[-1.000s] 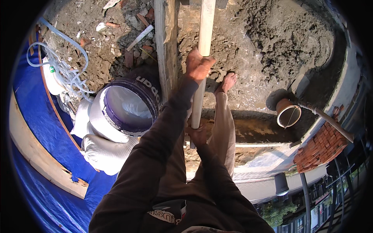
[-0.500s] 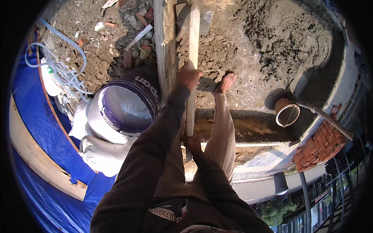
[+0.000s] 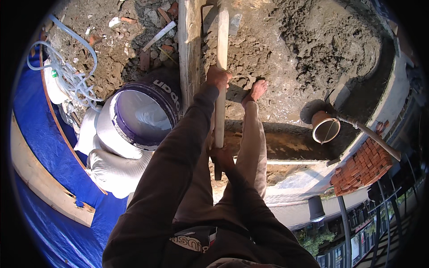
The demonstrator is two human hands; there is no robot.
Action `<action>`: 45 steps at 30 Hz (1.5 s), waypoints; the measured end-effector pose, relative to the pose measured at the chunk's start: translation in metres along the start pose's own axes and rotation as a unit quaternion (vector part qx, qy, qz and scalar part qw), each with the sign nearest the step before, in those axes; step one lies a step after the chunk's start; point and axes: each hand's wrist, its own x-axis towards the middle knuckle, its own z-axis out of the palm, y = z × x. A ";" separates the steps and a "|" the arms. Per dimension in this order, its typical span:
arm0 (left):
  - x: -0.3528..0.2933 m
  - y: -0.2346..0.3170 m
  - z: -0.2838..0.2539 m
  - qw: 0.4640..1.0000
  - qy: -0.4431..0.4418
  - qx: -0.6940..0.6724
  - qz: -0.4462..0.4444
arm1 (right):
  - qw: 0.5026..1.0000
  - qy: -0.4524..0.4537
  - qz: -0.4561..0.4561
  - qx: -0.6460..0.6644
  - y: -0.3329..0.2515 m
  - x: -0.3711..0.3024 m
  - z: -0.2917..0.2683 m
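Note:
A long pale wooden tool handle (image 3: 221,49) runs from the top of the view down to my waist, over wet grey mortar (image 3: 286,58). My left hand (image 3: 217,76) grips it partway up. My right hand (image 3: 222,156) is closed on its lower end, near my body. My bare right foot (image 3: 257,90) stands on the mortar just right of the handle. The tool's head is hidden at the top edge.
A white and purple bucket (image 3: 139,117) sits left of my legs, on white sacks (image 3: 111,167). A wooden plank (image 3: 188,49) lies beside the handle. Clear hose (image 3: 67,76) coils at far left over blue tarpaulin (image 3: 40,147). An orange pipe end (image 3: 325,129) and brick stack (image 3: 364,167) lie right.
The handle has slid toward me, and my left hand has come down with it, closer to my body. My foot and the bucket have stayed put.

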 end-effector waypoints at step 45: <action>-0.044 0.053 0.087 0.995 -0.033 -0.074 0.063 | 0.969 0.088 -0.221 -0.063 -0.100 -0.074 -0.057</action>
